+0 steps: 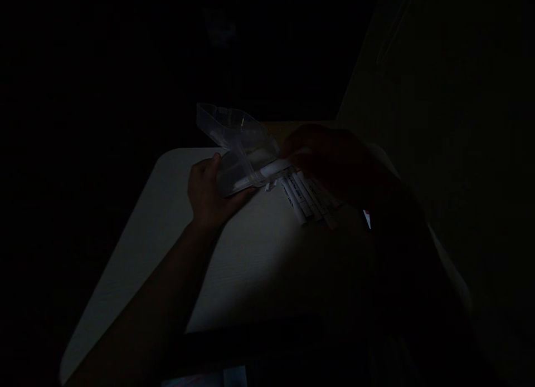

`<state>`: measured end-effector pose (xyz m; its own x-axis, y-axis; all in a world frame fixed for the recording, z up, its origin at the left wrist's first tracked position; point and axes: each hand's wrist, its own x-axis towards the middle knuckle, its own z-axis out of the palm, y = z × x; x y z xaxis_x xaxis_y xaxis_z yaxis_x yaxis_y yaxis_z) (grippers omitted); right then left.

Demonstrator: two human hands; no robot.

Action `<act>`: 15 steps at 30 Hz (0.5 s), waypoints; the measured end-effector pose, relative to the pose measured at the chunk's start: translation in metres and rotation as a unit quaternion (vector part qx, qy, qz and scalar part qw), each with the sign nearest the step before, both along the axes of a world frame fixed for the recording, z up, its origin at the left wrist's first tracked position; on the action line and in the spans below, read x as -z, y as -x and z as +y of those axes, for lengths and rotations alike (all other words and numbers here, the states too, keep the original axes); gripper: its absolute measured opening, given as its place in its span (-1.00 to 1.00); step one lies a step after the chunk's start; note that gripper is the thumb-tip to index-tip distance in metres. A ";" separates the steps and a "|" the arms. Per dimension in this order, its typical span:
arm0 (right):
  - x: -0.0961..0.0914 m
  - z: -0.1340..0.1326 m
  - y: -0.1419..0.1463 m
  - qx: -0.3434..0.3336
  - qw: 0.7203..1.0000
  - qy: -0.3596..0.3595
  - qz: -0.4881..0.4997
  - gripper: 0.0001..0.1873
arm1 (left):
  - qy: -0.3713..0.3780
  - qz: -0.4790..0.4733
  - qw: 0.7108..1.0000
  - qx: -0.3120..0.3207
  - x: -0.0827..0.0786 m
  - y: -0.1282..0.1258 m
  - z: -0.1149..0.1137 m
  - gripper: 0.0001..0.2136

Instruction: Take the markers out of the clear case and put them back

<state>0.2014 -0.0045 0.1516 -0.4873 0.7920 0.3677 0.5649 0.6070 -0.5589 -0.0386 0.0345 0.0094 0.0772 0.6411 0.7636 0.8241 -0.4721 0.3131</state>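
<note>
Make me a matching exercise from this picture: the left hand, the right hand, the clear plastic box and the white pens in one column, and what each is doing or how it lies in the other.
Column one:
1. left hand
2. right hand
3. clear plastic box
4. white pens

Column two:
A. lying side by side on the table
B. standing open, one half tipped up
C. holding a white pen against the box
D. holding the box from below

Pairs: 1-D, 2-C, 3-B, 4-A.

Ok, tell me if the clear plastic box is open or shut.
Open: the clear plastic box has its lid raised off the base, and the left hand holds it from below.
</note>
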 end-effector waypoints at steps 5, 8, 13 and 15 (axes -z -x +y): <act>0.008 0.005 0.007 -0.019 0.999 -0.021 -0.022 -0.79 | -0.011 0.020 1.000 -0.011 0.002 0.001 0.002 -0.12; 0.012 0.008 0.011 -0.039 0.999 -0.022 -0.030 -0.78 | -0.020 0.016 1.000 0.002 0.002 0.002 0.002 -0.12; 0.020 0.013 0.017 -0.051 0.998 -0.022 -0.032 -0.80 | -0.001 0.004 1.000 -0.003 0.004 0.003 0.003 -0.13; 0.023 0.015 0.019 -0.054 0.997 -0.023 -0.042 -0.79 | -0.007 0.016 1.000 -0.003 0.005 0.004 0.004 -0.13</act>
